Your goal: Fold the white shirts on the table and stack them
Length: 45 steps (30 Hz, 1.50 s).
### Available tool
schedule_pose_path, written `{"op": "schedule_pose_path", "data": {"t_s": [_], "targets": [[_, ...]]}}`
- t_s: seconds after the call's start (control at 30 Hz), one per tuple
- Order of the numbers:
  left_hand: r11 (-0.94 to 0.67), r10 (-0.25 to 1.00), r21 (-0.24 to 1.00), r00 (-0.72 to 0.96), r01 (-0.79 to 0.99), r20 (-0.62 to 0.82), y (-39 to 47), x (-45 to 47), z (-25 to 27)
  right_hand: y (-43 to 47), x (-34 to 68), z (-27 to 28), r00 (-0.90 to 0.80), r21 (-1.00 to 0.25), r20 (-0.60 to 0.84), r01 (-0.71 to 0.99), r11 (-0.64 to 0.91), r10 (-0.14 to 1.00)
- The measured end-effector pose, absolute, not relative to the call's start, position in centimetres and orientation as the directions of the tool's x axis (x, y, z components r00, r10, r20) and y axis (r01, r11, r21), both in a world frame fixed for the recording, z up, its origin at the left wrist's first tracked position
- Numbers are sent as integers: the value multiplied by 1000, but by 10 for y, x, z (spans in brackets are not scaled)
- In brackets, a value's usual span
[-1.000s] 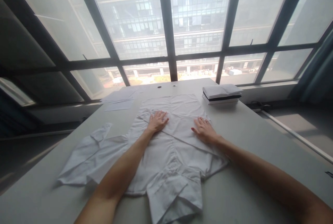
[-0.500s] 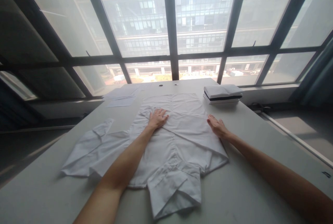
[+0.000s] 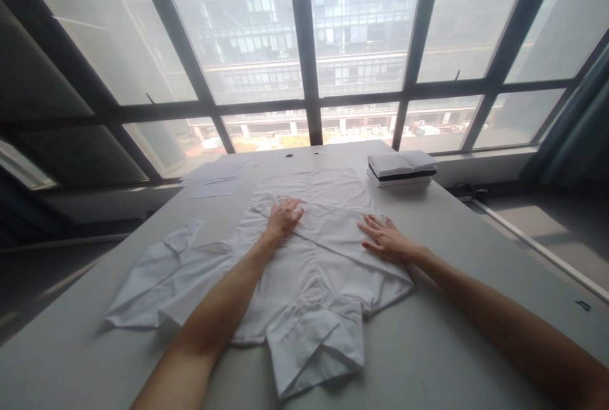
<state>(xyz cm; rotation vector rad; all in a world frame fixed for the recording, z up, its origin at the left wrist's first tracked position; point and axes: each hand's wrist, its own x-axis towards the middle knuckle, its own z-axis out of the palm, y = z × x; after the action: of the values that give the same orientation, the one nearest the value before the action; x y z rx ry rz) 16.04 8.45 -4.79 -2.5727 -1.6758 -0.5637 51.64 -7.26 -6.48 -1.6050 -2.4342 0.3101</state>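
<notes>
A white shirt (image 3: 285, 289) lies spread on the table, creased, with a gathered seam down its middle. One sleeve (image 3: 157, 277) stretches out to the left, and a folded part (image 3: 316, 350) points toward me. My left hand (image 3: 284, 216) rests flat on the upper middle of the cloth with its fingers stretched out. On the shirt's right side lies my right hand (image 3: 385, 237), fingers spread and palm down. Neither hand grasps the fabric.
The white table (image 3: 442, 340) reaches toward large windows. At its back right is a stack of folded white and black cloth (image 3: 402, 169). Several sheets of paper (image 3: 216, 178) lie at the back left. A blue curtain (image 3: 566, 137) hangs at the far right.
My right hand has come from the shirt's right edge inward onto the cloth, its fingers now spread. The left hand stays in about the same place. The view has shifted slightly.
</notes>
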Motion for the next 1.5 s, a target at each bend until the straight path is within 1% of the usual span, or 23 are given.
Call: {"op": "schedule_pose_path", "data": {"t_s": [0.07,0.13,0.27,0.4,0.53,0.67,0.8,0.9,1.0,1.1,1.17,1.3,1.33,1.4,1.47,1.5], "targets": [[-388,916,173,360,905,175,85,160,-50,-74,516,-63,-401,-271,31,878,394,915],[-359,932,173,344,917,109,87,158,-52,-74,519,-61,-403,-285,42,872,397,914],[-350,936,164,337,922,101,91,154,-53,-70,527,-59,-304,-316,136,889,332,943],[-339,941,154,332,928,67,91,152,-53,-63,536,-59,-192,-333,127,916,224,973],[-326,945,135,322,936,54,91,153,-52,-58,542,-61,-65,-372,162,920,122,985],[-322,947,127,317,938,54,90,154,-50,-55,545,-63,-31,-355,190,930,98,981],[-311,950,119,312,943,10,89,154,-48,-52,545,-65,1,-338,206,939,70,979],[-313,949,118,315,942,0,87,154,-47,-49,546,-67,1,-364,192,929,70,981],[-337,941,128,329,933,75,84,155,-46,-49,546,-68,-21,-377,181,922,89,983],[-408,909,127,389,904,152,80,158,-46,-53,546,-66,-61,-338,168,934,115,984],[-444,894,116,431,888,122,78,160,-46,-57,545,-64,-95,-303,140,943,134,986],[-459,888,95,460,883,7,76,161,-48,-68,543,-59,-158,-211,95,962,175,983],[-458,888,93,460,884,2,76,161,-48,-70,541,-58,-166,-188,114,965,185,980],[-452,891,88,453,888,1,76,161,-48,-75,535,-55,-187,-167,200,961,221,962],[-447,894,88,449,890,3,76,161,-48,-79,526,-53,-212,-192,299,942,276,930],[-447,894,90,449,890,6,76,160,-48,-80,520,-52,-229,-220,325,926,309,918]]}}
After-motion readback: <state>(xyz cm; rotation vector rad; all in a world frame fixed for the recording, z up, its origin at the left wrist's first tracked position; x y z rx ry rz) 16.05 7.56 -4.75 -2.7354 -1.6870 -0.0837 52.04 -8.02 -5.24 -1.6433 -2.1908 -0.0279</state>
